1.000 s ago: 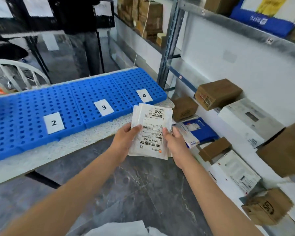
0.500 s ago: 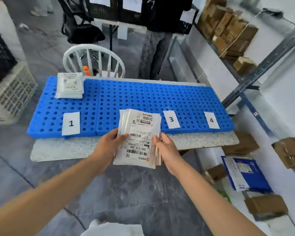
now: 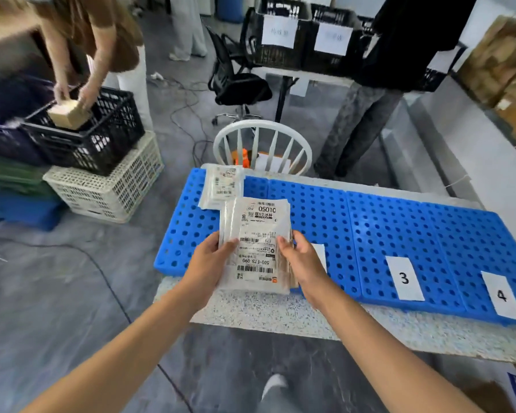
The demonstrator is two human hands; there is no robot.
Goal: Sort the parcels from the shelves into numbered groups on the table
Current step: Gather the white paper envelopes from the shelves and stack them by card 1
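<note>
Head view: a person's two bare hands hold a stack [image 3: 255, 242] of flat white parcels over the left end of the counter [image 3: 280, 318], above its near edge. The left hand [image 3: 209, 263] grips the stack's left side, thumb pressed on the top label. The right hand [image 3: 303, 263] grips the right side, thumb likewise on top, its fingers out of sight behind the parcels. The top label reads 05010, with barcodes below. Blue perforated mats [image 3: 385, 228] cover the counter from end to end, leaving a speckled strip bare along the near edge. A pile [image 3: 222, 186] of similar parcels lies on the mats at the far left corner, just beyond the held stack. Paper card 3 [image 3: 404, 278] and card 4 [image 3: 502, 296] lie on the mats toward the right end, close to the near edge. A third card [image 3: 321, 253] shows partly behind the right hand, its number hidden. A white chair [image 3: 262, 144] stands against the far edge. On the floor to the left, a black crate [image 3: 102, 138] sits on a white crate [image 3: 116, 189]. A person in a brown top [image 3: 102, 34] bends over the black crate, holding a cardboard box [image 3: 69, 116]. Another person in a dark top [image 3: 408, 40] stands beyond the far edge, right of the chair.
</note>
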